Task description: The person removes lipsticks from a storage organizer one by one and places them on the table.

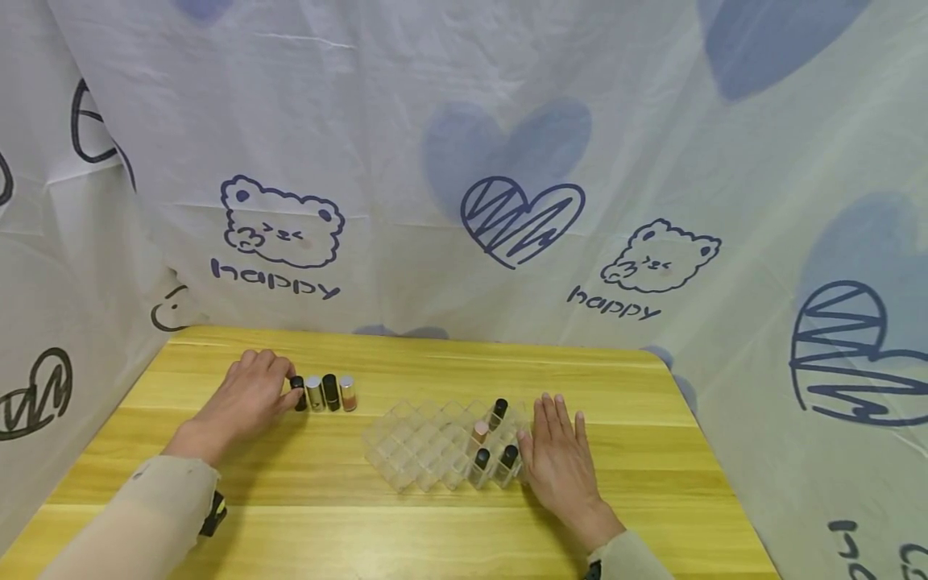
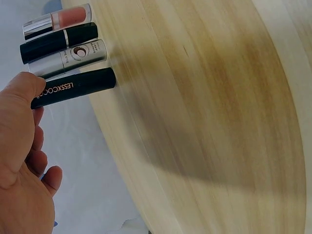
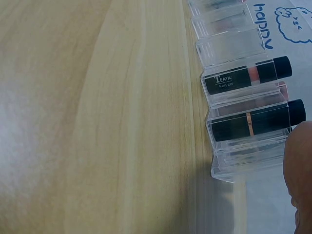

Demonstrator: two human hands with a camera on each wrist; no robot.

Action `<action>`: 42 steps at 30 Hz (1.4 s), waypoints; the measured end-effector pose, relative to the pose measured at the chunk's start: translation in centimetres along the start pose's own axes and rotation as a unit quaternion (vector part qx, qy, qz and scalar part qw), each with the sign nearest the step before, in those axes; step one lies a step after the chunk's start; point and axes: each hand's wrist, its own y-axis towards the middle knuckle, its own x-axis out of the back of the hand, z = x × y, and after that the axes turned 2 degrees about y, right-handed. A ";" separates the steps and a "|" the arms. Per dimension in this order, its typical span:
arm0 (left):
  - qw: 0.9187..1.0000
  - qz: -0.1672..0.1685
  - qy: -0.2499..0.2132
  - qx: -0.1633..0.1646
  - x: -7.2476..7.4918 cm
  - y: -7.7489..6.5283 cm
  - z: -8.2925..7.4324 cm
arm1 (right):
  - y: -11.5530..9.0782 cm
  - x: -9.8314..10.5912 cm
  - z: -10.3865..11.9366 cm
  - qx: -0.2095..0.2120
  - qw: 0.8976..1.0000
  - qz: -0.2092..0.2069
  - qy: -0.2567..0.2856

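My left hand (image 1: 250, 391) pinches the top of a black lipstick tube (image 2: 78, 87) with LESSXCOCO lettering, between thumb and finger. That tube stands upright at the left end of a short row. Beside it are a silver tube (image 1: 315, 394), another black tube (image 1: 331, 392) and a clear-and-silver lip gloss tube (image 1: 349, 395) with pinkish content. A clear lipstick organizer (image 1: 406, 451) with diamond slots lies right of the row. My right hand (image 1: 561, 459) lies at its right end, fingers straight, the thumb against its side.
In the organizer's right part stand black-capped lipsticks (image 1: 482, 467) and one with a pinkish cap (image 1: 480, 433). The yellow wood-grain table (image 1: 326, 532) ends at the back against a white printed curtain (image 1: 406, 242), which also hangs on both sides.
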 end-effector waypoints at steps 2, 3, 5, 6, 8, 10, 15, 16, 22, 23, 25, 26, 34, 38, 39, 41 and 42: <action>1.000 0.000 0.001 0.000 0.0 0.0 0.0 | 0.0 0.0 0.0 -0.001 1.000 0.001 0.000; 1.000 0.000 0.000 0.000 0.1 0.0 0.0 | 0.0 0.0 0.0 -0.001 1.000 0.002 0.000; 1.000 -0.001 0.000 0.001 0.1 0.0 -0.1 | 0.0 0.0 0.0 -0.002 1.000 0.005 -0.001; 1.000 -0.002 0.000 0.001 0.2 0.1 -0.1 | 0.0 -0.1 -0.1 -0.002 1.000 0.005 -0.002; 1.000 -0.004 0.000 0.000 0.2 0.1 -0.1 | 0.0 -0.1 -0.1 -0.001 1.000 0.005 -0.002; 1.000 -0.006 0.000 -0.001 0.2 0.1 -0.1 | 0.0 -0.1 -0.1 0.000 1.000 0.004 -0.003; 1.000 -0.009 0.000 -0.001 0.2 0.1 -0.1 | 0.0 -0.1 -0.1 -0.001 1.000 0.002 -0.001; 1.000 -0.008 0.000 -0.001 0.2 0.1 -0.1 | 0.0 -0.1 -0.1 -0.002 1.000 0.003 -0.001; 1.000 -0.003 -0.003 0.003 0.1 0.1 0.1 | 0.0 -0.2 -0.1 -0.002 1.000 0.002 -0.001; 1.000 -0.002 -0.003 0.003 0.1 0.1 0.1 | 0.0 -0.2 -0.1 -0.002 1.000 0.002 -0.001; 1.000 0.000 -0.004 0.003 0.2 0.1 0.1 | 0.0 -0.2 -0.1 -0.002 1.000 0.003 -0.001; 1.000 0.001 -0.004 0.004 0.2 0.1 0.0 | 0.0 -0.2 -0.1 -0.002 1.000 0.003 -0.001; 1.000 0.000 -0.003 0.000 0.1 0.0 0.1 | 0.0 -0.1 -0.1 0.000 1.000 -0.001 0.001; 1.000 -0.002 -0.001 -0.002 0.2 0.0 0.1 | 0.0 -0.1 -0.1 -0.001 1.000 -0.002 0.002; 1.000 -0.002 0.000 -0.002 0.2 0.0 0.1 | 0.0 -0.1 -0.1 -0.001 1.000 -0.003 0.002; 1.000 -0.002 0.000 -0.001 0.2 0.1 0.1 | 0.0 -0.2 -0.1 0.001 1.000 -0.005 0.001; 1.000 -0.001 0.000 0.000 0.2 0.1 0.1 | 0.0 -0.2 -0.1 0.001 1.000 -0.006 0.001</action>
